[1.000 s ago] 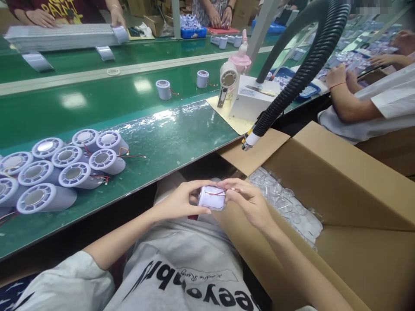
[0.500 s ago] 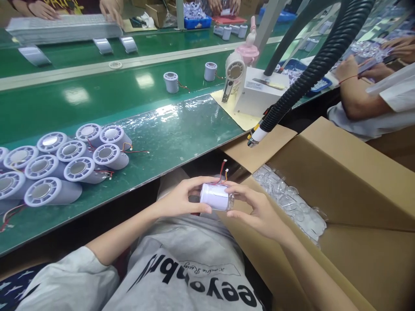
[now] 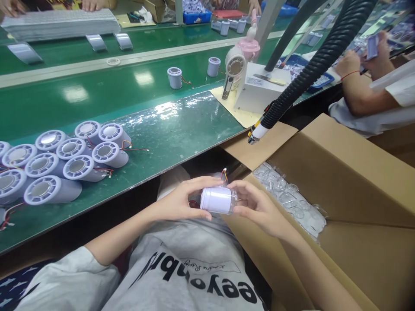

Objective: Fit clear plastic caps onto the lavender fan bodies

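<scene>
Light patches (image 3: 75, 93) gleam on the green bench (image 3: 29, 101), a pale post (image 3: 179, 13) beyond

The held cylinder (image 3: 216, 200) looks like smooth plastic within a glossy clear cover (image 3: 234, 201), the tabletop (image 3: 162, 140) is glossy and rippled, the box (image 3: 359, 164) matt cardboard, the pieces (image 3: 288, 194) inside shiny clear plastic, the ribbed hose (image 3: 311, 75) plastic with a polished metal tip (image 3: 252, 140), and the shirt (image 3: 165, 246) matt cloth.

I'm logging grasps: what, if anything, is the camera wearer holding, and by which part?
A pale cylinder: the left grip is around its rimmed end, the right grip at its clear-covered end.
</scene>
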`<state>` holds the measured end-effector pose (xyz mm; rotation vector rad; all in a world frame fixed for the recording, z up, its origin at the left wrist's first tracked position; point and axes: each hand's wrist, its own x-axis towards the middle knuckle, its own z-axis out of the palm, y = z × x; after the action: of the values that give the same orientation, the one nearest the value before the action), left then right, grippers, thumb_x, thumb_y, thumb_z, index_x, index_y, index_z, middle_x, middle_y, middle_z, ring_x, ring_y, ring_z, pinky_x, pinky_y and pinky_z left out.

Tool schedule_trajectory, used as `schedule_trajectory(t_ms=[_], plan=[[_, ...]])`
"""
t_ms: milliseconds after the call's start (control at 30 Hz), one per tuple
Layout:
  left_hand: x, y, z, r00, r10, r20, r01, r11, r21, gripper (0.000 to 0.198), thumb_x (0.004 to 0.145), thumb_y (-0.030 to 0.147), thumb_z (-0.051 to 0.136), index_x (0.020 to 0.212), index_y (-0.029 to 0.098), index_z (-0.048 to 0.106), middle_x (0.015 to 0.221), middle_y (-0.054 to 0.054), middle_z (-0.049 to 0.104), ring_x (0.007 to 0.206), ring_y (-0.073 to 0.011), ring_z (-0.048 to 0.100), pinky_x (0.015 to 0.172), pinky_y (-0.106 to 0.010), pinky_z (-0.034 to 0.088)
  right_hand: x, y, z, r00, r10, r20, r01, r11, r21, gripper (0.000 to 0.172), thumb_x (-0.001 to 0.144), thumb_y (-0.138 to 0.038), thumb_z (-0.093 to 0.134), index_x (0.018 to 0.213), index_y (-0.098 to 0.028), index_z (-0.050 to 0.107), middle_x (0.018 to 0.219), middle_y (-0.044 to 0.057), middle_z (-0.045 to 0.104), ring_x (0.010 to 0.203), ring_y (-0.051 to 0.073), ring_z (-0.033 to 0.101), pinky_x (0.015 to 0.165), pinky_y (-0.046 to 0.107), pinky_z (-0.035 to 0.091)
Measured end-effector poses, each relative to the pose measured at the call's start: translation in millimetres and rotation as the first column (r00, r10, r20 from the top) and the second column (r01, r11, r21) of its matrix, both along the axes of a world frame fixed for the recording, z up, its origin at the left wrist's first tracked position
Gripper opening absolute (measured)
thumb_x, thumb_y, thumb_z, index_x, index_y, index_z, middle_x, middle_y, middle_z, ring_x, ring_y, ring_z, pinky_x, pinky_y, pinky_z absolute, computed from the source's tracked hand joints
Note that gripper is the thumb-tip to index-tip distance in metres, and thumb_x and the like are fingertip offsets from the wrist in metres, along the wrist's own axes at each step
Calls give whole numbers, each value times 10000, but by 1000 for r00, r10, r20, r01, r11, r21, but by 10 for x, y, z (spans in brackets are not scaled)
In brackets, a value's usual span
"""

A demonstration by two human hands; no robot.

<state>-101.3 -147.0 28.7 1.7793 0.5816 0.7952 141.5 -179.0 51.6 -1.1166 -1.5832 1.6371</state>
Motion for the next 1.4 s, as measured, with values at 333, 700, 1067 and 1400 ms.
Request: schedule_trajectory(t_ms=[333,700,1067,1400], plan=[[-32,-22,-19,1000,1,3,-1,1000,14,828,631,204,848,1376,290,497,1405,-108,546,1310,-268,504,1094,-426,417,-89,8,-103,985,-82,-154,38,962,-271,340,869,-468,634,1079,-225,521,853,-11,628,667,118,660,651,254,568],[-29,-17,-23,998,-28,49,26,999,41,823,642,196,841,1380,311,494,1413,-112,539,1331,-277,482,1105,-445,397,-232,8,-159,970,-145,-195,37,880,-473,497,816,-680,545,848,-189,475,586,-5,639,440,122,626,385,169,477],[-25,-41,-9,1000,14,-23,-14,1000,2,725,687,264,812,1351,269,520,1382,-122,551,1298,-291,496,1077,-442,418,-234,29,-181,967,-92,-237,-92,741,-665,630,955,-646,232,988,-119,577,559,59,655,358,80,553,324,113,398],[10,-125,158,999,38,-22,-44,898,-438,613,778,300,730,1337,251,484,1237,-86,595,985,-190,646,794,-282,560,-76,-74,-283,991,-61,116,2,890,456,656,840,-489,673,1400,-298,390,1522,110,348,1346,304,419,1070,484,420]])
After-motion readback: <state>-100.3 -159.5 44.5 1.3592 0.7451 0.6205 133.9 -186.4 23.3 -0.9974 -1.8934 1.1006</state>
